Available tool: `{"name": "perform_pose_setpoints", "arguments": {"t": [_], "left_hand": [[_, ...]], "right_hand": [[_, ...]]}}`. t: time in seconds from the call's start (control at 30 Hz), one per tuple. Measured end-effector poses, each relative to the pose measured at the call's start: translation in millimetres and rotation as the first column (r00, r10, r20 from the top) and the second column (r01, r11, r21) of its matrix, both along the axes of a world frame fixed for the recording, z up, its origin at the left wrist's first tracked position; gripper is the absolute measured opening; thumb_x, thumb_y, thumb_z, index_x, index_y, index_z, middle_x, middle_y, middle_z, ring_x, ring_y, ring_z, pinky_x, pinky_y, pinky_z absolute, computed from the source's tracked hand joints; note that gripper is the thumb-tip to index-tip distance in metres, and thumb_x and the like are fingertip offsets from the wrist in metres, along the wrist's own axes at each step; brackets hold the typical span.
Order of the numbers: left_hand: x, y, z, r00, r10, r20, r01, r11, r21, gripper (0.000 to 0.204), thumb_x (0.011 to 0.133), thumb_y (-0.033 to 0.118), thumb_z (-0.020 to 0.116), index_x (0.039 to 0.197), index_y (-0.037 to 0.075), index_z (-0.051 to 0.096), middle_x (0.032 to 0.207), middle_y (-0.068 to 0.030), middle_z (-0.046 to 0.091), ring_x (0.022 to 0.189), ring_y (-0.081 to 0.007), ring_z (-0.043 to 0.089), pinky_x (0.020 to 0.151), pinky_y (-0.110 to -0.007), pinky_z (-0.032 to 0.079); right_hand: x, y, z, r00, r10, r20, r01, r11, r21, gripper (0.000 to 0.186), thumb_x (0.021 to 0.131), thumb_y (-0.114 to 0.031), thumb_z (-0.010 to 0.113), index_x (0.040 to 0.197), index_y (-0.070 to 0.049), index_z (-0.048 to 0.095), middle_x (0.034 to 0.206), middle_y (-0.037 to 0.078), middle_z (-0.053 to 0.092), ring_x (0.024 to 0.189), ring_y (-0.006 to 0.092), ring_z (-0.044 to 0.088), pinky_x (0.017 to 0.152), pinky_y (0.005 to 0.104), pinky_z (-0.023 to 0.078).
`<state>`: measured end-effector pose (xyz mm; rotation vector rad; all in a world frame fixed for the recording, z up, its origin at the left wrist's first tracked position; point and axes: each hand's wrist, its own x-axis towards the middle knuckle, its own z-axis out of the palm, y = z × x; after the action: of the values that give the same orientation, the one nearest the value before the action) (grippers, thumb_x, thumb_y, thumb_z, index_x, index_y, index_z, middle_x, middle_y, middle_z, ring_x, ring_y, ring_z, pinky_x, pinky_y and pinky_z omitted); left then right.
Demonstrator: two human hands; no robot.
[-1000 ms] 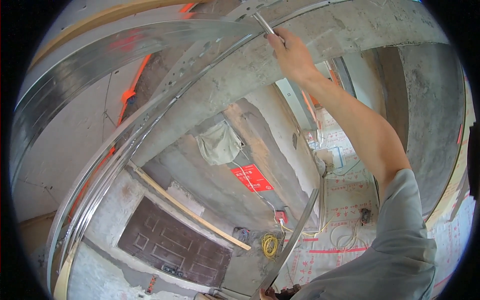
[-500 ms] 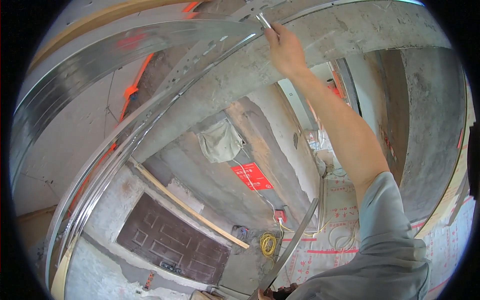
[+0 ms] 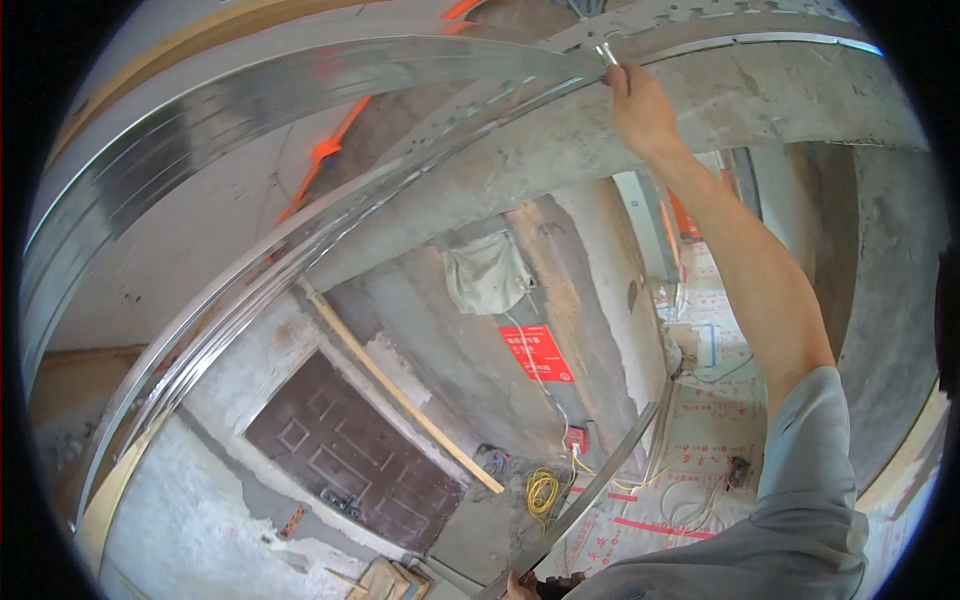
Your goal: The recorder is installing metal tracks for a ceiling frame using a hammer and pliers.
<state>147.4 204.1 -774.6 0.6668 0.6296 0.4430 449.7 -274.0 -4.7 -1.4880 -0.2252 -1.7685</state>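
Note:
My right arm reaches up, and its hand (image 3: 641, 110) is closed at the edge of the overhead beam. A short shiny metal piece (image 3: 605, 54) juts from between thumb and fingers; its exact kind is unclear. Right beside it, the narrow end of a long, shiny metal channel (image 3: 210, 105) meets the perforated metal strip (image 3: 690, 22) along the ceiling. At the bottom edge, my left hand (image 3: 518, 588) is partly cut off, its fingers round the lower end of a long grey metal bar (image 3: 590, 492). A dark object (image 3: 560, 584) beside it is too hidden to name.
A concrete beam (image 3: 500, 175) crosses overhead. A wooden batten (image 3: 400, 385) slants past a dark panelled door (image 3: 350, 450). A yellow cable coil (image 3: 542, 492) lies near a red socket box (image 3: 575, 438). Printed protective sheeting (image 3: 700, 440) covers the floor, with loose pale cable on it.
The whole view has shifted, so the wall and door appear farther right. My right hand, still raised with the shiny piece, also appears farther right. The left hand stays low at the bar.

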Motion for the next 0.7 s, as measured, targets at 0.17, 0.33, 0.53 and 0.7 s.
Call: {"name": "perform_pose_setpoints", "arguments": {"t": [0.17,0.33,0.53,0.7], "left_hand": [[-1.3,-34.1,61.9,0.996,0.074,-0.056,-0.071,0.995,0.063,0.024,0.085,0.019,0.057,0.102,0.003,0.051,0.087,-0.0114,0.060,0.072,-0.0216,0.058,0.062,-0.035,0.049],[-13.3,-43.6,90.8,0.985,0.159,-0.072,-0.149,0.981,0.123,0.026,0.082,0.012,0.060,0.104,0.006,0.048,0.083,-0.0098,0.060,0.065,-0.0231,0.060,0.054,-0.035,0.052],[-11.6,-82.0,116.9,0.989,0.139,0.044,-0.143,0.982,0.122,0.019,0.082,0.014,0.060,0.097,0.006,0.051,0.074,-0.0100,0.060,0.065,-0.0235,0.060,0.056,-0.034,0.052],[-31.7,-16.1,37.8,0.999,0.001,-0.050,0.003,0.997,0.075,0.027,0.084,0.025,0.058,0.102,0.005,0.053,0.084,-0.0102,0.065,0.077,-0.0271,0.062,0.065,-0.036,0.050]], "right_hand": [[-7.6,-15.2,-2.1,0.901,0.393,-0.183,-0.381,0.920,0.096,0.042,0.092,-0.045,0.043,0.086,-0.006,0.056,0.059,-0.001,0.043,0.046,0.0091,0.037,0.042,0.0261,0.030],[-22.2,-19.0,6.8,0.348,0.897,-0.272,-0.870,0.417,0.264,0.039,0.091,-0.048,0.044,0.075,-0.012,0.049,0.055,-0.005,0.038,0.042,0.0056,0.028,0.037,0.0245,0.020],[-5.0,-1.4,-21.7,0.931,0.299,-0.210,-0.292,0.954,0.067,0.049,0.090,-0.045,0.045,0.092,0.002,0.057,0.068,0.020,0.055,0.068,0.0347,0.054,0.064,0.0413,0.042],[-26.7,-0.7,-97.9,0.886,0.302,-0.353,-0.340,0.939,-0.050,0.031,0.088,-0.031,0.054,0.088,0.000,0.056,0.070,0.021,0.057,0.065,0.0370,0.055,0.060,0.0399,0.043]]}}
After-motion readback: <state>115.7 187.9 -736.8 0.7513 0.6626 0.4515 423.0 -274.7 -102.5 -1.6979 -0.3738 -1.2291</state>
